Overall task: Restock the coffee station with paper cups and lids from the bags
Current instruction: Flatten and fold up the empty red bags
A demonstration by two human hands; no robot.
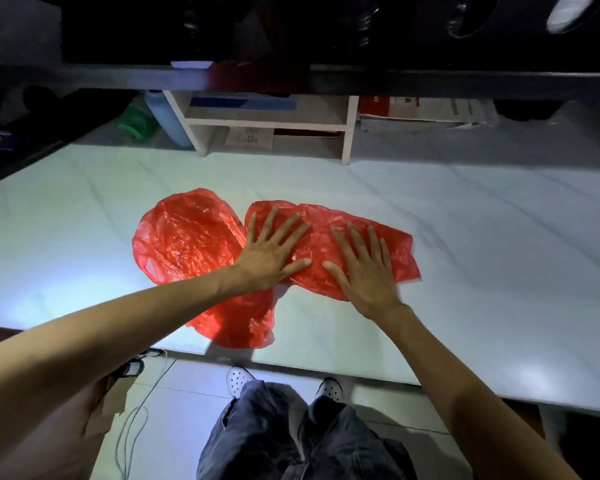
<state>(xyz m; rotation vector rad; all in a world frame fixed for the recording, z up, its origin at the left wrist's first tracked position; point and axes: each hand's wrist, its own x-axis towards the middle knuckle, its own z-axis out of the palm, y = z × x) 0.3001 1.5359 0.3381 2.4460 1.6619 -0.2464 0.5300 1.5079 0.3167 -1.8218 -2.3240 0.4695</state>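
Observation:
Two red plastic bags lie flattened on the white table (pixel 84 209). The left bag (pixel 184 237) spreads out toward the table's front edge. The right bag (pixel 319 237) lies beside it, overlapping it near the middle. My left hand (pixel 274 251) presses flat on the right bag's left part, fingers straight and spread. Flat on the same bag, nearer its right end, lies my right hand (pixel 361 268) with straight fingers. No paper cups or lids show on the table.
A white shelf unit (pixel 271 124) stands at the table's back under a dark upper shelf (pixel 430 84). A blue bottle (pixel 168 116) and a green object (pixel 137 123) sit to its left, boxes (pixel 426 110) to its right. Cables and a cardboard box (pixel 108 407) lie on the floor.

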